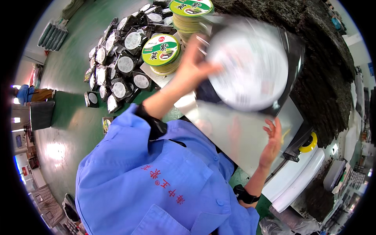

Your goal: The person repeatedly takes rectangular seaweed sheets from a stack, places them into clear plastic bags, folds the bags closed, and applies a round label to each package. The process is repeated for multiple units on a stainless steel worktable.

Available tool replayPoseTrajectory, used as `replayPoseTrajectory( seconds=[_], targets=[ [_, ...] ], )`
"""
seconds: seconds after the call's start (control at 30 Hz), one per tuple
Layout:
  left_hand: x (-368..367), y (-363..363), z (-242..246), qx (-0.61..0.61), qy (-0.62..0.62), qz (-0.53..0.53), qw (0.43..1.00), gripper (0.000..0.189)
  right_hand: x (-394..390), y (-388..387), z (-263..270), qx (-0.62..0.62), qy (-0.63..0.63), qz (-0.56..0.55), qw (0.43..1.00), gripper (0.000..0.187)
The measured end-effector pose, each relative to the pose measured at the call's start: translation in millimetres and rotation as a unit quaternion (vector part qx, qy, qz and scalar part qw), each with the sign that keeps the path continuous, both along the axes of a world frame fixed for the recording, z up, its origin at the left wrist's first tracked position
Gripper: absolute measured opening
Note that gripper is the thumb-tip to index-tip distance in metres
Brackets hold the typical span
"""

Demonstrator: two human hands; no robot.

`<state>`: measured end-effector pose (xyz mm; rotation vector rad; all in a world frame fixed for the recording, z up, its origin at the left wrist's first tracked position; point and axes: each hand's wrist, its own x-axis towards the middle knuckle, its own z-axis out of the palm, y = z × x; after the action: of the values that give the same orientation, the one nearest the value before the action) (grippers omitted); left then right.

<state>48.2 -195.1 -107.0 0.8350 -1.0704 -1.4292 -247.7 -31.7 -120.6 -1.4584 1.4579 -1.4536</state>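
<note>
A flat clear bag point(202, 92) of dark dried seaweed with a large white round label point(249, 64) is tilted up above a shiny metal tabletop point(223, 126), blurred by motion. My left hand point(195, 63) grips it at its left edge, thumb over the front and fingers partly hidden. Just below the bag's lower corner is my right hand point(271, 141), fingers spread; whether the fingertips touch the plastic I cannot tell. Near my left wrist stands a stack of round green-and-yellow labels point(161, 53), with a second label stack point(192, 17) behind it.
A high mass of dark dried seaweed point(323, 73) rises at the far right side. Packed seaweed bags point(123, 64) are heaped on the green floor point(67, 117) at left. A yellow tape roll point(309, 142) sits right of the tabletop, near white sheeting point(296, 179). Another person point(29, 94) is at far left.
</note>
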Motion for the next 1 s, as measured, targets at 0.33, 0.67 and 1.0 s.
replayPoseTrajectory(
  seconds=[0.33,0.67,1.0],
  targets=[
    [169,-1,-51,-0.324,-0.640,0.067,0.694,0.053,-75,21,-9,0.114,0.193,-0.095,0.970,0.035],
    [185,-13,-51,-0.435,-0.625,0.046,0.647,0.022,-187,-47,144,-0.056,0.244,-0.236,0.939,0.030],
    [39,-32,54,-0.381,-0.469,-0.042,0.795,0.018,-233,-212,200,0.113,-0.016,-0.192,0.975,0.057]
  ],
)
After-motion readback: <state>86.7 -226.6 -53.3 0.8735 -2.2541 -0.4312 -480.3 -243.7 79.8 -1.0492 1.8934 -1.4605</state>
